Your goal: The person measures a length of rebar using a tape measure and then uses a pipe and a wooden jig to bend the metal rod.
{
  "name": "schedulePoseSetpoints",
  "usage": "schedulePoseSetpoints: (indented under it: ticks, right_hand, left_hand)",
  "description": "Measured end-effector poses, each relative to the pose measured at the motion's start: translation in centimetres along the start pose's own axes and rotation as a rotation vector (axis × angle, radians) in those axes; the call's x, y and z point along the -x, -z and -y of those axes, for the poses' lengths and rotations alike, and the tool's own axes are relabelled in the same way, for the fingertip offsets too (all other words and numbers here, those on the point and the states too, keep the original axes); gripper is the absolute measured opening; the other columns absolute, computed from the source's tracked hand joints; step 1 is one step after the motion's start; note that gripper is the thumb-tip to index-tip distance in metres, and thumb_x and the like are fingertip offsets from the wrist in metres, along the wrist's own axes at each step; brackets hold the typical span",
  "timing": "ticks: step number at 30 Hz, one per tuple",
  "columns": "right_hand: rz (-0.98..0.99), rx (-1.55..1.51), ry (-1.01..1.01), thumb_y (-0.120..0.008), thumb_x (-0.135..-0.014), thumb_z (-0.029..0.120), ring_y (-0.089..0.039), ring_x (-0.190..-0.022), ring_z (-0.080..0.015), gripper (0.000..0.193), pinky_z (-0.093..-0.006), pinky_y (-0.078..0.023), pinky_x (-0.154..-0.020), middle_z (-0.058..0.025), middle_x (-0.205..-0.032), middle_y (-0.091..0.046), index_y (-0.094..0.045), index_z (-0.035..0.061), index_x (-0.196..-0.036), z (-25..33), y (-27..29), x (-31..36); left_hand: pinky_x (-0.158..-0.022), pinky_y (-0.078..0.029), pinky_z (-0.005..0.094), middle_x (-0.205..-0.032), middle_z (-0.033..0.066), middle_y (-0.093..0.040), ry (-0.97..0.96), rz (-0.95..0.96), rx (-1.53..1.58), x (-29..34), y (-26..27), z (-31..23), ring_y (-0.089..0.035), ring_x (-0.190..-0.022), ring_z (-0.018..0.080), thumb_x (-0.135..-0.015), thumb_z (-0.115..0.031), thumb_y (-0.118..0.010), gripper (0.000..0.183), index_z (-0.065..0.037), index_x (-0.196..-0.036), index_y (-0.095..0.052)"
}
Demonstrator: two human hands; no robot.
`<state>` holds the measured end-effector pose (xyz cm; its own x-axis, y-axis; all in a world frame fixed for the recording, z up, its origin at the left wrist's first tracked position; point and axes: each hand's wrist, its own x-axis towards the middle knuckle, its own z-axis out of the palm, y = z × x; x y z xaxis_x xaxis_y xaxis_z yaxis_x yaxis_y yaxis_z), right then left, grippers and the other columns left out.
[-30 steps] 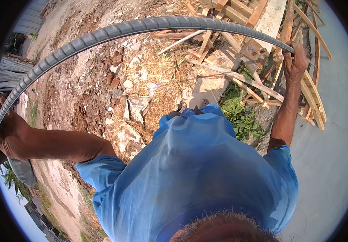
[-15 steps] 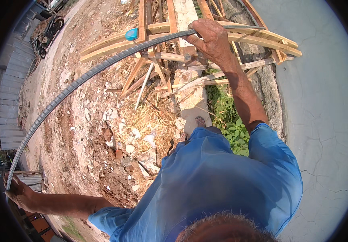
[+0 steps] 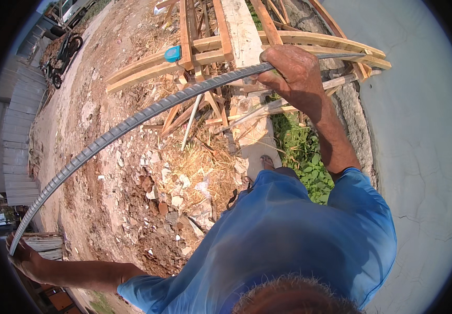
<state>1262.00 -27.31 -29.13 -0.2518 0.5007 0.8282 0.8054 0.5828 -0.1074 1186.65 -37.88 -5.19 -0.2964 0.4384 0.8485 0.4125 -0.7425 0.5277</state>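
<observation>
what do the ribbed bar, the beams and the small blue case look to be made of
Ribbed bar: probably steel, dull grey, with evenly spaced raised ribs.
Beams: wood, apparently unpainted, tan to orange-brown with square-cut edges.
Small blue case: perhaps plastic, given its even bright colour; too small to be sure.

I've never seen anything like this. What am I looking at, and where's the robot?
There's no robot: these are a person's own bare hands. A wide fisheye camera worn on the head looks down, so straight edges look bent. The right hand grips a long ribbed grey rod; the left hand is at its lower-left part, its grip hard to make out. Beyond, a small blue case sits among wooden beams. Stones and straw litter the ground, and green plants grow beside it.
</observation>
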Motion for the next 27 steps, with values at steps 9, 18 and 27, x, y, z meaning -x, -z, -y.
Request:
schedulePoseSetpoints:
  ticks: [9,18,27]
  right_hand:
    - [0.113,-0.102,-0.253,-0.071,-0.082,0.037,-0.063,-0.07,-0.0308,0.032,-0.0413,-0.048,-0.062,-0.0102,-0.076,-0.062,-0.062,0.0065,-0.086,3.7,1.5,5.4]
    - [0.35,-0.181,-0.605,-0.07,-0.084,0.031,-0.061,-0.069,-0.0325,0.028,-0.0426,-0.047,-0.061,-0.0121,-0.074,-0.06,-0.059,0.0054,-0.086,4.4,2.3,14.7]
    - [0.4,-0.228,-1.011,-0.069,-0.086,0.023,-0.054,-0.054,-0.029,0.025,-0.0389,-0.041,-0.051,-0.0133,-0.062,-0.052,-0.054,0.004,-0.078,5.3,2.0,26.2]
  left_hand:
    - [-0.11,-0.039,0.0479,-0.121,0.0214,-0.061,0.24,-0.002,0.316,-4.4,-1.7,8.9,-0.055,-0.118,0.0361,-0.1,-0.019,-0.049,0.037,0.01,-0.121,-0.054]
    - [-0.096,-0.053,0.0381,-0.104,0.0178,-0.066,0.409,0.069,0.317,-1.2,-26.0,11.8,-0.066,-0.099,0.0268,-0.097,-0.021,-0.06,0.033,0.008,-0.11,-0.058]
    - [-0.087,-0.054,0.032,-0.092,0.0143,-0.071,0.441,0.39,0.161,7.1,-50.3,13.0,-0.068,-0.086,0.0201,-0.094,-0.025,-0.063,0.031,0.005,-0.1,-0.069]
